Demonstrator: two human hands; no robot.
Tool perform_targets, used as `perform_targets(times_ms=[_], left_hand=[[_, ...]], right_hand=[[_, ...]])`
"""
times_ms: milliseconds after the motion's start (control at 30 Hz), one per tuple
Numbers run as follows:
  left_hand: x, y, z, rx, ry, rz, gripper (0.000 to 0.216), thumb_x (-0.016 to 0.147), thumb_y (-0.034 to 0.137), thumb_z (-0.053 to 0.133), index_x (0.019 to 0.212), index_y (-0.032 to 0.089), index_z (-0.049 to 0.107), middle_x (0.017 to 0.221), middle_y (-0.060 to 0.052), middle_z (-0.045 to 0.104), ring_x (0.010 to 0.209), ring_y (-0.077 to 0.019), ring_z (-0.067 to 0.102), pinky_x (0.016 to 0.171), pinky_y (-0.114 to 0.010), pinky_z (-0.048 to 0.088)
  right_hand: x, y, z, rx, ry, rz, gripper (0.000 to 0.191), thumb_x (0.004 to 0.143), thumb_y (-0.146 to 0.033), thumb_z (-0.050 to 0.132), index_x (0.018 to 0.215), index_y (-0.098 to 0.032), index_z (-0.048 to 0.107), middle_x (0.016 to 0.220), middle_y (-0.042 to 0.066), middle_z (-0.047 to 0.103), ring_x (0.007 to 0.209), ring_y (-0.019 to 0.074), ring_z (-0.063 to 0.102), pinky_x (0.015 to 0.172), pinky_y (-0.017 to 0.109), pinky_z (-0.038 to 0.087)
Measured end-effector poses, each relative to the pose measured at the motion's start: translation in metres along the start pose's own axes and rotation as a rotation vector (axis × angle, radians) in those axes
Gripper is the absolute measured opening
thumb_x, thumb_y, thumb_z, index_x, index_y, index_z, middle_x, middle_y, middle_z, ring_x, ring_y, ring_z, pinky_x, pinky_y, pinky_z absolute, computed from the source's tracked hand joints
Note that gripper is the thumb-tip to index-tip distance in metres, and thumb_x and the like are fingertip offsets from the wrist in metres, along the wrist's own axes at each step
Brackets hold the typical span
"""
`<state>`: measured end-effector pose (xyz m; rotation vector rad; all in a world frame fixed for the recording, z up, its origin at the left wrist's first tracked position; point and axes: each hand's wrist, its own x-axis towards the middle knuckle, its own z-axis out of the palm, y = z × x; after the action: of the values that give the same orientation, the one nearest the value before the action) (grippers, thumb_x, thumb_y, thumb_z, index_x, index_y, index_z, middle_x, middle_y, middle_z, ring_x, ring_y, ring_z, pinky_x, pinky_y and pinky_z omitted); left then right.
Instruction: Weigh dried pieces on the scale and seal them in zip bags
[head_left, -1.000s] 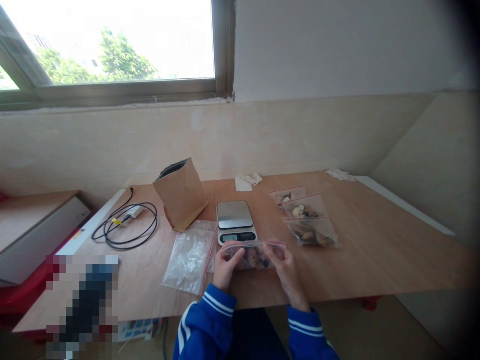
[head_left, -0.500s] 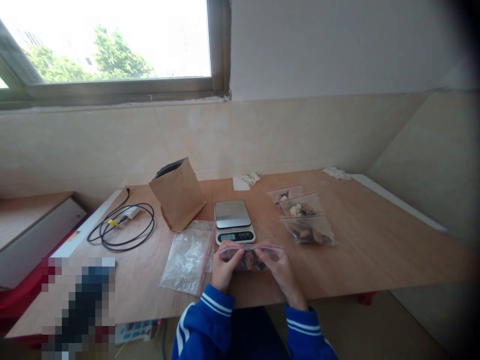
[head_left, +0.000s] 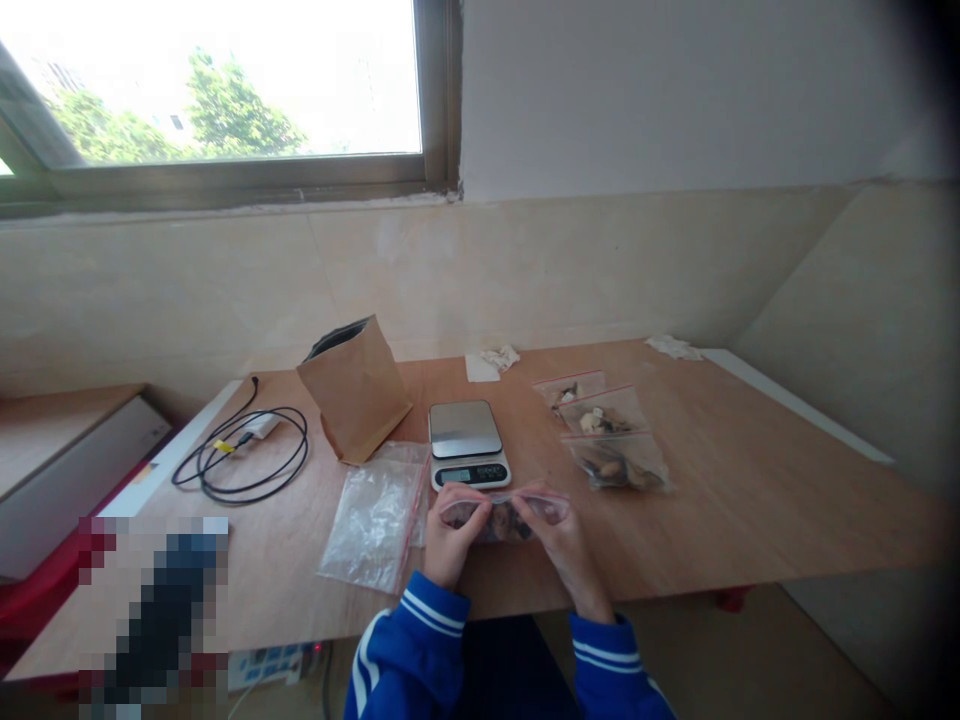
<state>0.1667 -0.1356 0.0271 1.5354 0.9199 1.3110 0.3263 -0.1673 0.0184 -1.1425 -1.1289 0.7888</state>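
Note:
A clear zip bag [head_left: 506, 524] with brownish dried pieces inside lies at the table's front, its red-edged top pinched from both sides. My left hand [head_left: 455, 527] closes thumb and fingers on the left part of that top edge. On the right part, my right hand [head_left: 553, 524] pinches the same edge, the two thumbs close together. Just beyond my hands stands a kitchen scale [head_left: 466, 440] with a bare steel plate; its display is too small to read. Flat empty zip bags [head_left: 371, 525] lie left of my left hand.
Three filled zip bags [head_left: 616, 465] lie overlapping at the right. A brown paper bag [head_left: 358, 390] stands open behind the flat bags. A coiled black cable [head_left: 247, 490] is at the left. White paper [head_left: 482, 367] and crumpled tissue [head_left: 673, 346] lie by the wall.
Both hands keep their pinch on the bag's top edge and have barely shifted. Nothing else on the table has moved.

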Motion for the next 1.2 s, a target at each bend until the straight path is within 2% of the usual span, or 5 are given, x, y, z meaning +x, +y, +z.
perform_targets(times_ms=[233, 433, 767, 1033, 1200], left_hand=[[0.000, 0.003, 0.002, -0.027, -0.071, -0.044, 0.016, 0.074, 0.031, 0.070, 0.081, 0.017, 0.072, 0.086, -0.006, 0.058, 0.087, -0.0203, 0.057, 0.081, -0.032, 0.045], [0.000, 0.001, 0.004, -0.020, -0.054, -0.020, 0.015, 0.074, 0.031, 0.070, 0.077, 0.016, 0.071, 0.083, -0.006, 0.056, 0.083, -0.0187, 0.056, 0.077, -0.031, 0.046], [-0.001, -0.001, 0.002, 0.019, -0.020, 0.017, 0.013, 0.076, 0.029, 0.068, 0.077, 0.016, 0.069, 0.085, -0.005, 0.056, 0.083, -0.0173, 0.057, 0.077, -0.030, 0.046], [-0.002, -0.002, 0.002, -0.003, -0.052, 0.031, 0.014, 0.077, 0.028, 0.067, 0.086, 0.017, 0.071, 0.089, -0.006, 0.056, 0.087, -0.0182, 0.057, 0.080, -0.031, 0.046], [-0.003, -0.003, 0.003, 0.024, -0.051, 0.052, 0.012, 0.076, 0.028, 0.069, 0.082, 0.017, 0.071, 0.085, -0.005, 0.055, 0.084, -0.0176, 0.056, 0.076, -0.030, 0.047]], right_hand=[[0.000, -0.010, -0.002, 0.035, -0.135, 0.065, 0.020, 0.076, -0.038, 0.066, 0.085, -0.021, 0.070, 0.091, 0.007, 0.069, 0.092, 0.0239, 0.062, 0.090, 0.038, 0.047], [0.001, -0.002, -0.001, -0.029, -0.108, -0.037, 0.014, 0.078, -0.032, 0.065, 0.074, -0.019, 0.065, 0.081, 0.004, 0.064, 0.085, 0.0205, 0.061, 0.083, 0.034, 0.048], [0.000, 0.004, 0.010, -0.109, -0.008, -0.157, 0.009, 0.079, -0.025, 0.064, 0.072, -0.020, 0.064, 0.077, 0.003, 0.062, 0.079, 0.0189, 0.060, 0.077, 0.033, 0.048], [0.000, -0.003, 0.006, -0.092, -0.077, -0.097, 0.009, 0.081, -0.028, 0.063, 0.079, -0.020, 0.067, 0.083, 0.004, 0.066, 0.086, 0.0203, 0.062, 0.083, 0.035, 0.048], [-0.001, -0.005, 0.006, -0.089, -0.072, -0.085, 0.011, 0.081, -0.029, 0.063, 0.080, -0.020, 0.068, 0.083, 0.004, 0.066, 0.085, 0.0199, 0.063, 0.080, 0.033, 0.050]])
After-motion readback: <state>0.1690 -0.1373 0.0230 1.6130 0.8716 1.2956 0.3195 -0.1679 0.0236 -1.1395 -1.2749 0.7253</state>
